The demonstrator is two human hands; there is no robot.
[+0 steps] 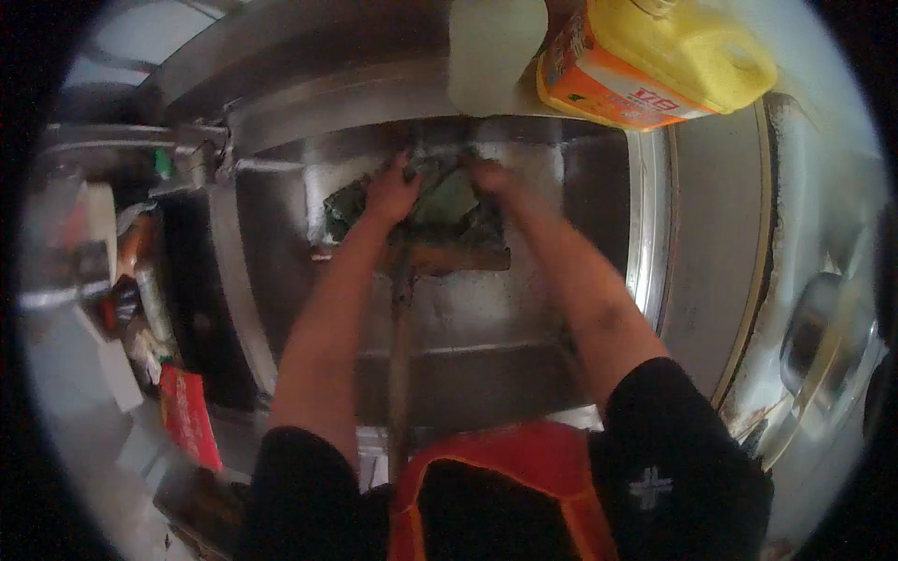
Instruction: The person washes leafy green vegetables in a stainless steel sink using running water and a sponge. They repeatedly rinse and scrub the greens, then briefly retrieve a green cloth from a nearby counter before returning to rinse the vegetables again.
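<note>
Inside a deep stainless steel sink, both arms reach down to a dark green wet cloth. My left hand lies on the cloth's left part, thumb towards the middle. At its upper right edge is my right hand, blurred, its fingers partly hidden against the cloth. The cloth is draped over a brown wooden mop or broom head. From that head a long wooden handle runs down towards my body, over the sink's near side.
A yellow plastic jug with an orange label and a pale container stand on the sink's far ledge. Packages and a red box lie at left. A grey panel borders the sink at right, with a metal-looking container beyond.
</note>
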